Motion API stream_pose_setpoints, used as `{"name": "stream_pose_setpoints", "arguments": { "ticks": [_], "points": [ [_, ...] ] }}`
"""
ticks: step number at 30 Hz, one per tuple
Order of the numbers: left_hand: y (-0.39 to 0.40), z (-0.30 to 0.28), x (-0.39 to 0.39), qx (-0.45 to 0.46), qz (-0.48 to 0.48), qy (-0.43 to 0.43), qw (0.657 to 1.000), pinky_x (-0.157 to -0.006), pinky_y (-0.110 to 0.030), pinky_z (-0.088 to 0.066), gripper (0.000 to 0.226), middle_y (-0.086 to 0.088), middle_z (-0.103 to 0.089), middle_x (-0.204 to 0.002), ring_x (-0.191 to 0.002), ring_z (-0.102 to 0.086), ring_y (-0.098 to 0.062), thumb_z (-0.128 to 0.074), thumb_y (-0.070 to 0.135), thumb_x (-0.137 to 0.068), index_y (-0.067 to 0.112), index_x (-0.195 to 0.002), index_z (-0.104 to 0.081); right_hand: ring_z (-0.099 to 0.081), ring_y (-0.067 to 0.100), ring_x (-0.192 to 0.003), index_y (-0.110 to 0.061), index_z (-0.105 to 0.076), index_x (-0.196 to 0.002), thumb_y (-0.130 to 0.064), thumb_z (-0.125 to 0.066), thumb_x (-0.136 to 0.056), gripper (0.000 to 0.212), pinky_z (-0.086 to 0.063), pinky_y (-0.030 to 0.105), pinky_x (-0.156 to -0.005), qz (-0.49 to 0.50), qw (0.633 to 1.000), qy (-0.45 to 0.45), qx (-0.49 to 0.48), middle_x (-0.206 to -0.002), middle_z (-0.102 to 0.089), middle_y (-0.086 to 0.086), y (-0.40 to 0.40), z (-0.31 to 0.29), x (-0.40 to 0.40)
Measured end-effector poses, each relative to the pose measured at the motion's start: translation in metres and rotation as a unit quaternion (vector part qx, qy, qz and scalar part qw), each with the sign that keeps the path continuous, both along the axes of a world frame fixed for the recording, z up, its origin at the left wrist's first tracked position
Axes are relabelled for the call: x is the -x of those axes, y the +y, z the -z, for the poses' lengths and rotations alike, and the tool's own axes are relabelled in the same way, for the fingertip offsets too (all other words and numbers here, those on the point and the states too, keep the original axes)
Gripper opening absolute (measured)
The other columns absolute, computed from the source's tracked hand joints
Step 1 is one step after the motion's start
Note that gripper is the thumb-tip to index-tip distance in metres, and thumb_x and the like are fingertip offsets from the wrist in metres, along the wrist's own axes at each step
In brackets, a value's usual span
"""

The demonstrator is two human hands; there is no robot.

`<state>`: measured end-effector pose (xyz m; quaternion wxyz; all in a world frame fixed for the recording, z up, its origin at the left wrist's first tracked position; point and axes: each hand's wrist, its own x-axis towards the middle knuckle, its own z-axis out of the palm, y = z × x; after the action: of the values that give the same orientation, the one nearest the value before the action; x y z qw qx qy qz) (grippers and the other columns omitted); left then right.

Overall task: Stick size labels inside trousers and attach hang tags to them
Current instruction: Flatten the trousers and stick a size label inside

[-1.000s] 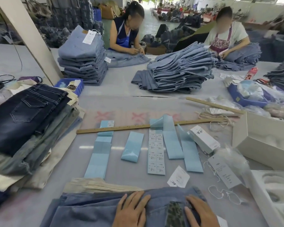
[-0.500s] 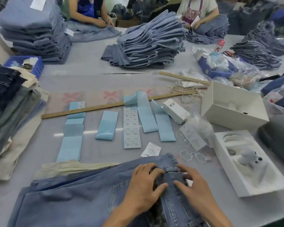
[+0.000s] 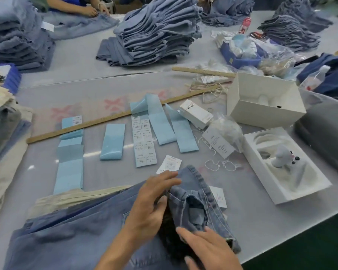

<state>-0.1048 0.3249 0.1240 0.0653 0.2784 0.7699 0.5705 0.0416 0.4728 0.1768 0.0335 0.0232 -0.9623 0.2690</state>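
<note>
Light blue denim trousers [image 3: 76, 230] lie at the near table edge, waistband toward the right and turned open so the dark inside shows. My left hand [image 3: 152, 203] pinches the folded waistband, fingers above and thumb below. My right hand [image 3: 209, 248] holds the lower waistband flap, fingers on the denim and thumb on the dark lining. A sheet of white size labels [image 3: 144, 143] lies just beyond. A hang tag [image 3: 218, 142] with string rests to the right. One loose white tag [image 3: 169, 164] touches the waistband, and another white tag [image 3: 220, 195] peeks from under it.
Blue backing strips [image 3: 69, 162] and a long wooden ruler [image 3: 86, 127] lie mid-table. Two white boxes [image 3: 261, 102], the nearer one [image 3: 261, 184] holding a small toy, stand right. Folded jeans stacks [image 3: 156, 30] sit far, a mixed pile [image 3: 4, 133] left. Beige trousers [image 3: 76, 197] lie under mine.
My view dropped toward the table. Both hands went from lying flat on the trousers to spreading the waistband, which now stands folded open with its inside showing.
</note>
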Motion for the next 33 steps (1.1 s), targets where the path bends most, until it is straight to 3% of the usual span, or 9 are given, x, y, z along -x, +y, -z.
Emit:
{"name": "stream_pose_setpoints", "arguments": {
  "ticks": [3,6,9,14,16,19,22,28,33],
  "points": [
    [0.008,-0.024,0.001,0.002,0.032,-0.028,0.999,-0.102,-0.045,-0.049,0.032,0.015,-0.068,-0.125,-0.121,-0.063,-0.015,-0.049,0.021,-0.099,0.035,-0.121,-0.067,-0.068,-0.008,-0.092,-0.038,-0.079,-0.104,-0.031,-0.069,-0.075,0.032,-0.055,0.019,-0.088,0.005,0.999,0.037,0.018,-0.095,-0.073,-0.026,-0.009,0.006,-0.003],
    [0.025,-0.041,0.008,0.175,0.142,0.011,0.974,-0.097,-0.027,-0.046,0.039,0.024,-0.066,-0.119,-0.112,-0.061,-0.002,-0.053,0.057,-0.096,0.044,-0.132,-0.056,-0.072,0.002,-0.085,-0.033,-0.08,-0.105,-0.022,-0.077,-0.066,0.041,-0.06,0.025,-0.082,0.02,0.998,0.055,-0.027,-0.093,-0.075,-0.02,-0.011,0.003,0.0],
    [0.04,-0.044,0.018,0.352,0.189,0.097,0.912,-0.09,-0.029,-0.047,0.026,0.021,-0.068,-0.107,-0.103,-0.06,-0.003,-0.059,0.051,-0.097,0.042,-0.121,-0.063,-0.07,0.004,-0.087,-0.033,-0.075,-0.113,-0.018,-0.075,-0.08,0.036,-0.057,0.022,-0.08,0.086,0.995,0.053,0.011,-0.099,-0.073,-0.019,-0.005,0.002,-0.007],
    [0.041,-0.039,0.018,0.359,0.05,0.033,0.931,-0.075,-0.04,-0.051,0.016,0.014,-0.064,-0.082,-0.081,-0.059,-0.013,-0.049,0.046,-0.102,0.034,-0.093,-0.054,-0.067,0.001,-0.081,-0.039,-0.07,-0.1,-0.021,-0.07,-0.095,0.018,-0.058,0.028,-0.073,0.267,0.941,-0.043,0.201,-0.088,-0.069,-0.023,0.024,0.004,0.008],
    [0.04,-0.038,0.015,0.36,0.066,0.002,0.93,-0.078,-0.038,-0.053,0.021,0.017,-0.068,-0.088,-0.085,-0.063,-0.009,-0.051,0.058,-0.097,0.037,-0.097,-0.056,-0.065,0.0,-0.079,-0.038,-0.07,-0.091,-0.036,-0.071,-0.093,0.003,-0.057,0.025,-0.07,0.263,0.944,-0.098,0.173,-0.082,-0.067,-0.022,0.033,0.008,0.022],
    [0.036,-0.043,0.012,0.41,0.15,-0.005,0.9,-0.084,-0.028,-0.051,0.052,0.027,-0.066,-0.105,-0.097,-0.058,0.005,-0.051,0.083,-0.076,0.049,-0.115,-0.061,-0.059,0.003,-0.08,-0.034,-0.066,-0.09,-0.052,-0.069,-0.091,0.018,-0.052,0.022,-0.072,0.221,0.962,-0.137,0.079,-0.088,-0.062,-0.018,0.034,0.017,0.03],
    [0.034,-0.042,0.014,0.458,0.151,0.059,0.874,-0.077,-0.033,-0.051,0.033,0.02,-0.067,-0.095,-0.092,-0.06,-0.004,-0.054,0.071,-0.088,0.042,-0.101,-0.064,-0.052,0.003,-0.08,-0.035,-0.064,-0.094,-0.049,-0.074,-0.086,0.018,-0.044,0.02,-0.07,0.201,0.97,-0.122,0.069,-0.094,-0.053,-0.018,0.028,0.024,0.03],
    [0.024,-0.026,0.006,0.249,0.07,-0.163,0.952,-0.064,-0.032,-0.046,0.024,0.009,-0.066,-0.067,-0.064,-0.059,-0.008,-0.067,0.035,-0.096,0.028,-0.073,-0.064,-0.056,0.009,-0.074,-0.019,-0.076,-0.091,-0.024,-0.073,-0.089,0.006,-0.044,0.015,-0.064,0.199,0.977,0.076,0.012,-0.086,-0.058,-0.009,0.011,0.025,0.02],
    [0.008,-0.023,-0.008,0.072,0.004,-0.309,0.948,-0.065,-0.02,-0.048,0.013,-0.003,-0.071,-0.072,-0.067,-0.062,-0.009,-0.071,0.028,-0.089,0.025,-0.076,-0.07,-0.058,0.023,-0.069,-0.007,-0.075,-0.08,-0.008,-0.076,-0.089,0.009,-0.051,0.038,-0.058,0.165,0.964,0.208,-0.017,-0.079,-0.063,0.003,-0.005,0.033,0.019]
  ]
}}
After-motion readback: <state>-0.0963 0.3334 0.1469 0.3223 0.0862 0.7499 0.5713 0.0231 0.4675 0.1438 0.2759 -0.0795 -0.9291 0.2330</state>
